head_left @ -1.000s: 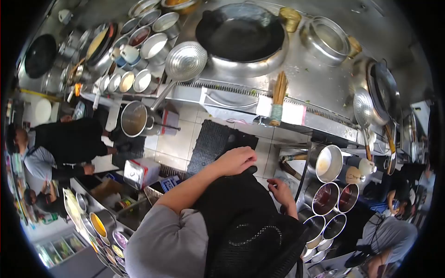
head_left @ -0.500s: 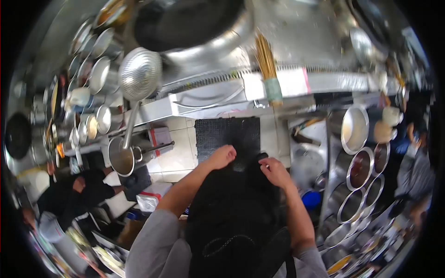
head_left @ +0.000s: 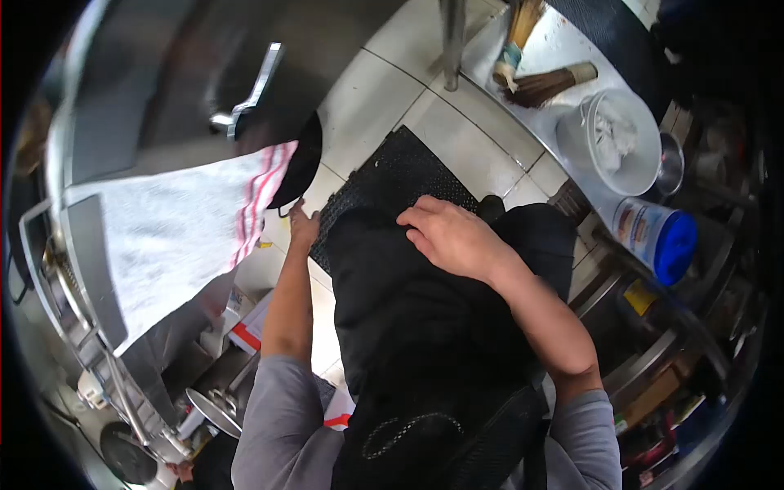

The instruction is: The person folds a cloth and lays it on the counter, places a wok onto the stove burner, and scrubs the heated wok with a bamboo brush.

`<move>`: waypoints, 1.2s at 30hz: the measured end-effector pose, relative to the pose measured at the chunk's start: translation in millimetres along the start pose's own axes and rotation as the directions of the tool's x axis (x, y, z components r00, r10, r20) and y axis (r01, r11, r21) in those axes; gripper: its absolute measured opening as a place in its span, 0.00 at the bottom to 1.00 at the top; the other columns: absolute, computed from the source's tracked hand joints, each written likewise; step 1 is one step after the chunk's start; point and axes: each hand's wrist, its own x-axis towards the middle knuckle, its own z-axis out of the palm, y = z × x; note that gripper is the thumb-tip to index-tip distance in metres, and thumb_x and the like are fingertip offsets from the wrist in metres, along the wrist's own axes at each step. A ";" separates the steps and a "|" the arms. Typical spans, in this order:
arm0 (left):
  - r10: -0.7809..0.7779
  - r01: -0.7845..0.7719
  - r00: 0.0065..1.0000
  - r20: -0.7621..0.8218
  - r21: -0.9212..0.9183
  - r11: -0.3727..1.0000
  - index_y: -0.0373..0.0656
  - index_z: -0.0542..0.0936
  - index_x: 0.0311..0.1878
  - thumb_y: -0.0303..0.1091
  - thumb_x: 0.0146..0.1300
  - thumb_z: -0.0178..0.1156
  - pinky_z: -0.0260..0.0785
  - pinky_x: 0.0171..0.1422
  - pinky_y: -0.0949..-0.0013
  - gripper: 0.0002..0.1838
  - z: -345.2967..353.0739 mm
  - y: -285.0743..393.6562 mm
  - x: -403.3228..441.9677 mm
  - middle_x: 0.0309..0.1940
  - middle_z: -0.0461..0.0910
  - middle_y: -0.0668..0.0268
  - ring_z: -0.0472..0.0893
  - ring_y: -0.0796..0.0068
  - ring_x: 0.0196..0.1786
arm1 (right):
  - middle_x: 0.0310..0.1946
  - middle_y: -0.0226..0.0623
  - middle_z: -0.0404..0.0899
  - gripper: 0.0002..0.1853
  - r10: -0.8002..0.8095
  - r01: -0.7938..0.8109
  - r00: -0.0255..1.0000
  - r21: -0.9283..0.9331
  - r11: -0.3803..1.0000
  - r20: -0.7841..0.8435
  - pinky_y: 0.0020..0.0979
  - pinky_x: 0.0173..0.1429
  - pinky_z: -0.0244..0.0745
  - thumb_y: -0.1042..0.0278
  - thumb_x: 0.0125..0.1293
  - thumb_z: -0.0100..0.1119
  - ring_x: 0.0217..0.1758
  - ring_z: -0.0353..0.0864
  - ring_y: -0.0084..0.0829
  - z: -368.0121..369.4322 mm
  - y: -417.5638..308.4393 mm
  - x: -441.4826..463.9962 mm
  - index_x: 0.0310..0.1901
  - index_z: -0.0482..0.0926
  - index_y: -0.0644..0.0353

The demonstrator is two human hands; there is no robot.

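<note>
My left hand (head_left: pixel 302 227) is low at the left of my legs, its fingers apart, beside the small loop handle of a dark wok (head_left: pixel 304 163). Whether the fingertips touch that handle is unclear. The wok is partly hidden behind a hanging white towel (head_left: pixel 180 229) with red stripes. My right hand (head_left: pixel 453 237) lies over my black-clothed thigh, palm down, thumb apart from the fingers, and holds nothing.
Black mat (head_left: pixel 400 171) on the tiled floor (head_left: pixel 482 122). At right, a low metal shelf (head_left: pixel 531 126) bears brushes (head_left: pixel 551 84), a white bucket (head_left: pixel 608 139) and a blue-lidded tub (head_left: pixel 653 237). A steel counter front (head_left: pixel 188 90) stands at left. Part of another person (head_left: pixel 214 464) shows at lower left.
The view has tipped down and turned from the stove top to the floor beneath. My left hand has moved down and left to the wok; my right hand has come over my leg.
</note>
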 end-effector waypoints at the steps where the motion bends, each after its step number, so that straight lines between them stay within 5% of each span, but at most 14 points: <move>1: -0.012 0.014 0.998 -0.056 0.033 0.999 0.35 0.68 0.77 0.39 0.66 0.69 0.58 0.87 0.54 0.39 5.9 -7.5 12.2 0.74 0.71 0.42 0.66 0.43 0.80 | 0.50 0.45 0.83 0.10 0.009 -0.009 1.000 0.011 1.000 -0.019 0.48 0.64 0.82 0.71 0.73 0.62 0.56 0.85 0.51 7.6 10.5 -5.6 0.52 0.84 0.61; 6: -0.036 0.053 0.998 -0.060 0.311 0.949 0.28 0.66 0.76 0.48 0.64 0.69 0.58 0.87 0.52 0.45 22.8 -54.8 58.8 0.74 0.71 0.42 0.66 0.44 0.80 | 0.49 0.44 0.82 0.10 0.078 -0.035 0.990 -0.329 0.944 0.119 0.44 0.60 0.82 0.72 0.67 0.64 0.55 0.85 0.45 26.1 11.6 -38.4 0.49 0.84 0.61; 11: -0.004 -0.018 0.999 0.038 0.567 0.823 0.36 0.68 0.77 0.55 0.67 0.66 0.66 0.82 0.49 0.43 27.8 -88.1 79.2 0.72 0.74 0.42 0.70 0.44 0.79 | 0.47 0.42 0.81 0.10 0.091 -0.087 0.996 -0.356 0.930 -0.006 0.41 0.59 0.81 0.73 0.65 0.63 0.53 0.85 0.42 30.2 -12.4 -62.4 0.47 0.83 0.63; 15: 0.170 -0.163 0.985 0.015 0.373 0.913 0.39 0.75 0.67 0.47 0.76 0.59 0.71 0.71 0.41 0.26 30.5 -78.6 77.3 0.55 0.84 0.40 0.82 0.36 0.63 | 0.47 0.38 0.76 0.14 0.162 -0.159 0.987 -0.385 0.909 -0.025 0.40 0.60 0.78 0.71 0.64 0.63 0.53 0.81 0.40 31.4 -22.4 -82.3 0.52 0.82 0.59; 21: 0.429 -0.418 0.903 -0.024 0.178 0.891 0.40 0.76 0.58 0.38 0.82 0.52 0.72 0.59 0.37 0.13 59.8 -38.6 60.3 0.48 0.86 0.43 0.84 0.34 0.53 | 0.46 0.38 0.76 0.15 0.147 -0.154 0.988 -0.296 0.943 -0.049 0.37 0.58 0.76 0.72 0.63 0.61 0.51 0.80 0.37 37.8 -32.2 -99.9 0.52 0.82 0.60; 31: 0.280 -0.271 0.959 0.048 -0.139 0.952 0.38 0.76 0.58 0.40 0.82 0.53 0.73 0.57 0.45 0.14 90.5 -52.0 21.6 0.45 0.85 0.46 0.83 0.40 0.51 | 0.46 0.37 0.76 0.17 0.147 -0.161 0.987 -0.296 0.942 -0.069 0.37 0.58 0.76 0.72 0.63 0.62 0.51 0.80 0.37 33.9 -33.1 -108.9 0.54 0.82 0.59; 33: 0.587 -0.590 0.807 -0.058 -0.037 0.807 0.38 0.77 0.56 0.39 0.81 0.54 0.74 0.57 0.47 0.13 88.8 -49.1 -4.8 0.44 0.85 0.48 0.84 0.43 0.51 | 0.46 0.37 0.76 0.15 0.160 -0.166 0.986 -0.297 0.940 -0.045 0.38 0.59 0.77 0.71 0.65 0.61 0.52 0.80 0.38 32.6 -32.7 -108.2 0.54 0.82 0.59; 36: 0.308 -0.224 0.944 0.116 -0.460 0.859 0.39 0.80 0.53 0.36 0.80 0.49 0.75 0.56 0.50 0.13 101.0 -56.4 -21.8 0.41 0.86 0.51 0.83 0.46 0.49 | 0.43 0.38 0.77 0.12 0.114 -0.146 0.987 -0.330 0.933 -0.113 0.36 0.56 0.78 0.71 0.60 0.65 0.48 0.82 0.38 34.0 -32.1 -106.0 0.45 0.82 0.62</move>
